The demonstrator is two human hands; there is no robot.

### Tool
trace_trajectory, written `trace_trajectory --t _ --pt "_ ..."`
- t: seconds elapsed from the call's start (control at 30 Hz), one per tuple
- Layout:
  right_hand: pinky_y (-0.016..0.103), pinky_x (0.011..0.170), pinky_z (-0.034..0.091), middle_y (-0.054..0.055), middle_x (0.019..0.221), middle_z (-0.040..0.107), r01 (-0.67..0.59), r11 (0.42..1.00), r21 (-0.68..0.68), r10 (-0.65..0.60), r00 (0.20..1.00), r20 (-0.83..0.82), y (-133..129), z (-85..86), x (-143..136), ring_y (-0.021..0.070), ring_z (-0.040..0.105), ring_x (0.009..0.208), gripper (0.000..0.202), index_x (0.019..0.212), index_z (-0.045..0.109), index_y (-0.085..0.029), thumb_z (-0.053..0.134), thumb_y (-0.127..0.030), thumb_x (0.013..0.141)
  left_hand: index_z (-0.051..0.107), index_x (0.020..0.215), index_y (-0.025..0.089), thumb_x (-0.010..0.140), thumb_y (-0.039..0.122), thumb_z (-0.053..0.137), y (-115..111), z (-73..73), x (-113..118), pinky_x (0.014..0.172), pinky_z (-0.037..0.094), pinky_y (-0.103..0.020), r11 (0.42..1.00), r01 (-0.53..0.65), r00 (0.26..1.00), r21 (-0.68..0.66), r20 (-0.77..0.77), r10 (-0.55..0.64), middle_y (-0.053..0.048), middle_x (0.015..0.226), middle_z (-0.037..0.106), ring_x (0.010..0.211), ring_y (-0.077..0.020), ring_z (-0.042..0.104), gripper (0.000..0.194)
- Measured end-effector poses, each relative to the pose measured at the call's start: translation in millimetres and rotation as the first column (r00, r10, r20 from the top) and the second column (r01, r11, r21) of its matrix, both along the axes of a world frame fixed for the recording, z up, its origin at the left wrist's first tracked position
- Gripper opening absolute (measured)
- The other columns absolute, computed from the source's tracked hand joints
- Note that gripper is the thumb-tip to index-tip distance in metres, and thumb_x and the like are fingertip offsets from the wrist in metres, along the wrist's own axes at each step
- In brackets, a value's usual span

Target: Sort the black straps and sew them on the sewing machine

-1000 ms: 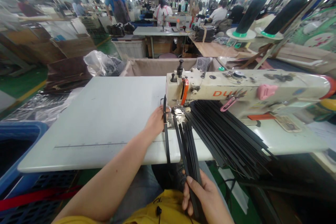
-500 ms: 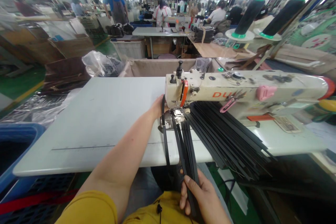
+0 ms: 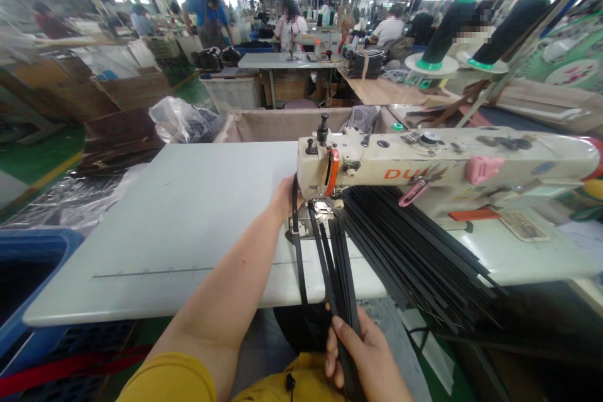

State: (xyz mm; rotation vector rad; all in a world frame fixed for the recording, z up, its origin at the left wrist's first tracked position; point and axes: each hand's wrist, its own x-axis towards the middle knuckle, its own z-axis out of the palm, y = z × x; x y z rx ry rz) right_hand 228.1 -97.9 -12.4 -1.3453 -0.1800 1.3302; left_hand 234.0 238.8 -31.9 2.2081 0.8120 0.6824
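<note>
My right hand [image 3: 355,348] is closed around a small bunch of flat black strips [image 3: 342,270] below the table's front edge. Their far ends lie at the needle plate of a sewing machine [image 3: 377,163]. My left hand [image 3: 284,199] reaches to the left side of the machine head, where its fingers are mostly hidden. One narrow black strip [image 3: 299,264] runs down past that hand and over the table edge. Under the machine arm, to the right, a thick pile of similar black strips [image 3: 414,251] fans out and overhangs the edge.
The pale machine table [image 3: 188,213] has a printed ruler near its front. Pink-handled snips [image 3: 414,191] hang on the machine arm. At left stands a blue crate [image 3: 70,245]. Two black thread cones [image 3: 447,31] rise at the back right. Other people are further off.
My hands keep nearly the same places, and the strips stay in the right hand. The view shifts slightly. A person in blue at the back left has bent lower.
</note>
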Motion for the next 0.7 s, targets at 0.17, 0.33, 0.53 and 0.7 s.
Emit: trace_trajectory --t 0.17,0.33,0.53,0.7 --pt "0.02 0.037 0.042 -0.005 0.061 0.067 0.004 1.0 0.011 -0.004 1.0 -0.001 2 -3.8 0 0.0131 0.062 0.041 0.064 0.11 0.053 -0.02 0.08 -0.065 0.074 0.075 0.096 0.018 0.08 0.028 0.063 -1 -2.9 0 0.093 0.057 -0.049 0.998 -0.051 0.999 0.038 -0.005 0.051 -0.013 0.104 0.078 0.106 -0.0411 0.07 0.022" --pt "0.02 0.036 0.042 -0.005 0.061 0.066 0.02 1.0 0.011 -0.02 1.0 0.003 4 -5.6 0 0.0128 0.062 0.041 0.066 0.11 0.052 -0.02 0.081 -0.066 0.073 0.074 0.101 0.019 0.083 0.03 0.061 -1 -5.3 0 0.097 0.056 -0.048 0.999 -0.032 0.999 0.043 0.027 0.031 -0.012 0.109 0.077 0.11 -0.0383 0.069 0.024" --pt "0.021 0.036 0.043 -0.006 0.061 0.065 0.025 0.999 0.024 -0.025 1.0 0.012 7 -7.6 2 0.0133 0.062 0.041 0.066 0.108 0.053 -0.019 0.082 -0.066 0.071 0.074 0.098 0.018 0.085 0.036 0.064 -6 3.9 0 0.094 0.057 -0.047 0.997 -0.073 0.997 0.024 -0.012 0.073 -0.011 0.104 0.079 0.107 -0.0391 0.07 0.025" --pt "0.021 0.035 0.041 -0.005 0.062 0.065 0.044 0.998 0.036 -0.046 0.998 0.04 9 -7.9 2 0.0116 0.059 0.041 0.062 0.102 0.055 -0.019 0.082 -0.066 0.071 0.074 0.094 0.016 0.086 0.032 0.059 -10 11.5 -2 0.087 0.059 -0.043 0.989 -0.103 0.994 -0.109 -0.056 0.097 -0.008 0.091 0.079 0.105 -0.0386 0.069 0.023"
